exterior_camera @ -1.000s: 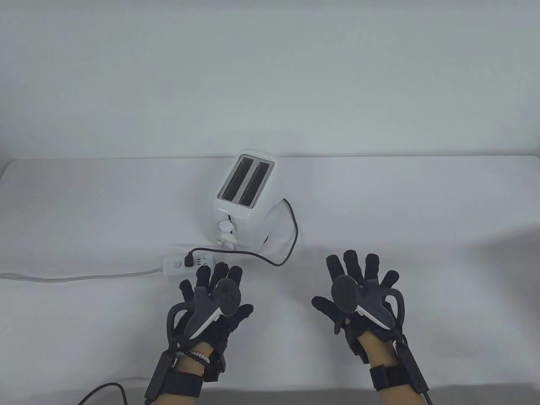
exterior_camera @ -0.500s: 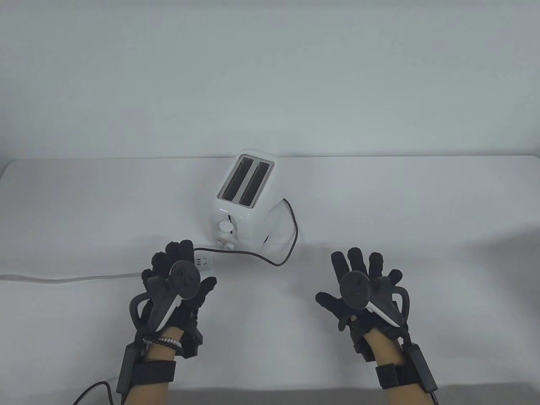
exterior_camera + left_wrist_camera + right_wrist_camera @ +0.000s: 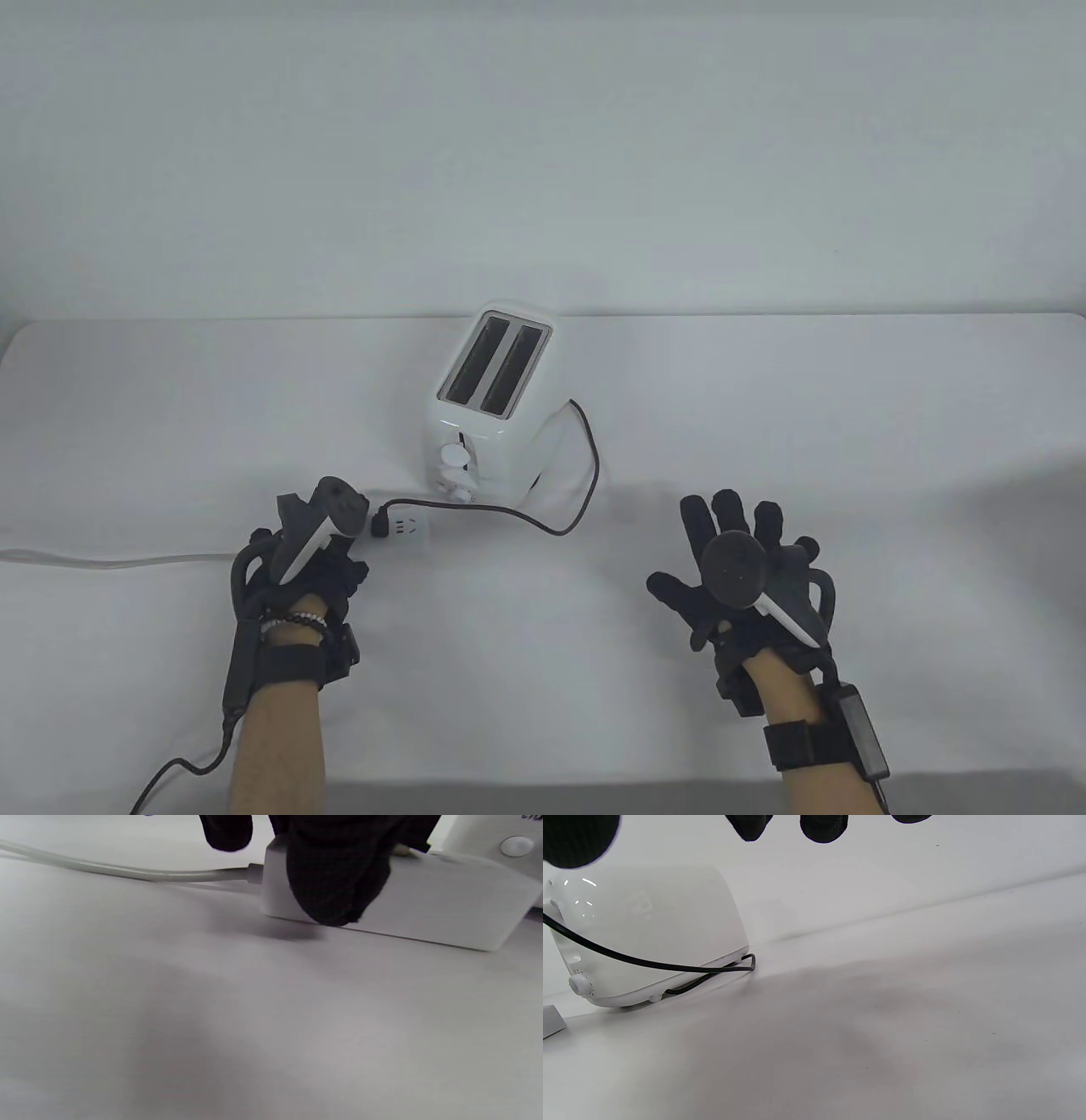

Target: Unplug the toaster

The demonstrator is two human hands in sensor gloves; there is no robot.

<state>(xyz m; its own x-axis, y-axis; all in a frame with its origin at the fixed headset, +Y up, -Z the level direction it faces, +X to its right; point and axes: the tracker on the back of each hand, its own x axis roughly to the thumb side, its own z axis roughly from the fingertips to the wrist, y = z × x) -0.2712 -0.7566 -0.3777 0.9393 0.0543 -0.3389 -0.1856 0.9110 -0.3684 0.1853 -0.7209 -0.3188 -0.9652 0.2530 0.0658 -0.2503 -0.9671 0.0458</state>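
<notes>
The white two-slot toaster (image 3: 488,399) stands mid-table; it also shows in the right wrist view (image 3: 649,929). Its black cord (image 3: 585,484) loops round the right side to a black plug (image 3: 382,521) that sits in a white power strip (image 3: 410,536). My left hand (image 3: 327,564) is down on the strip's left end, just left of the plug. In the left wrist view a gloved finger (image 3: 339,887) presses on the strip's near side (image 3: 428,916). My right hand (image 3: 700,556) hovers open with fingers spread, to the right of the cord, holding nothing.
The strip's grey supply cable (image 3: 127,560) runs off to the left table edge, and it also shows in the left wrist view (image 3: 127,872). A white wall stands behind the table.
My left hand moved left, turned and came down onto the power strip's left end, uncovering the plug. My right hand drifted slightly to the right and stayed open.
</notes>
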